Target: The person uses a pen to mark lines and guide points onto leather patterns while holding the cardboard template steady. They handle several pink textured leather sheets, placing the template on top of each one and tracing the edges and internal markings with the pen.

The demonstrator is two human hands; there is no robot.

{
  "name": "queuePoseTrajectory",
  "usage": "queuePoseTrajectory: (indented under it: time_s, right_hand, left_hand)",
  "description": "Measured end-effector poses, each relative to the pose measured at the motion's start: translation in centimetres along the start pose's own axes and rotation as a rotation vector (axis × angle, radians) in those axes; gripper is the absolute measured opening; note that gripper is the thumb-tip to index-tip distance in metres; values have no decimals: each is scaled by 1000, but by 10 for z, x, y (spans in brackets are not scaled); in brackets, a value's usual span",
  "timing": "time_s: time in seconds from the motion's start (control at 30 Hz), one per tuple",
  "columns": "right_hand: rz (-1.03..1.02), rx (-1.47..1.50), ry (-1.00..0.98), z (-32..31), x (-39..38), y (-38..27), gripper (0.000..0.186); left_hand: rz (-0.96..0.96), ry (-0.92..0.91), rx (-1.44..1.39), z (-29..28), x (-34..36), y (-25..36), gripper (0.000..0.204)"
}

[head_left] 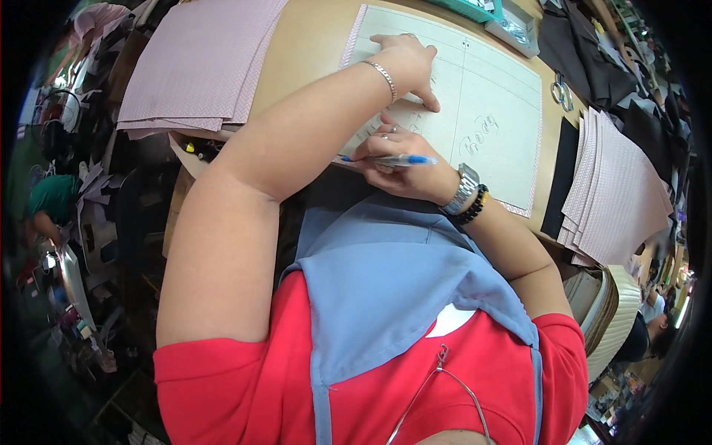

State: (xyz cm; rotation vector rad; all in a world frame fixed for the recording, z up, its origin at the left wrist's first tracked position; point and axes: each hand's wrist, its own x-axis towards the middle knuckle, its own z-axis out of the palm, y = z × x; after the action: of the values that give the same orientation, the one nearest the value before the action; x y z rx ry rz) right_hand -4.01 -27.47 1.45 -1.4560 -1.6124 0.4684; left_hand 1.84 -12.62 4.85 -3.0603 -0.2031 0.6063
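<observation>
My left hand [408,70] rests with spread fingers on a pale card template [500,81] with ruled lines and handwriting, lying over pink patterned sheet material. My right hand [400,167], below it at the template's near edge, grips a pen [412,160] with a blue end. The pen lies almost level, pointing left; its tip is near the left forearm and the card's edge, and I cannot tell whether it touches.
Pink sheets are stacked left [193,59] and right [612,182] on the wooden table [288,44]. Scissors [561,93], dark material [575,52] and small trays [512,30] lie along its back and right. Other people [52,200] are at both far sides.
</observation>
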Motion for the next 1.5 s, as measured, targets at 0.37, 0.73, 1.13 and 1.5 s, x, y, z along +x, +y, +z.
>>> queuePoseTrajectory:
  time_s: [0.37,0.73,1.13,1.5]
  right_hand:
    - [39,-118,-50,-4,-6,4,16]
    - [257,-227,208,-90,-76,-20,10]
    - [604,-351,490,-126,-233,-45,3]
    - [553,-476,470,-134,-245,-42,6]
  left_hand:
    - [-17,0,12,2,0,-4,121]
    - [10,44,-18,2,3,0,115]
    - [27,115,-39,8,10,0,112]
    - [38,119,-6,15,15,-3,120]
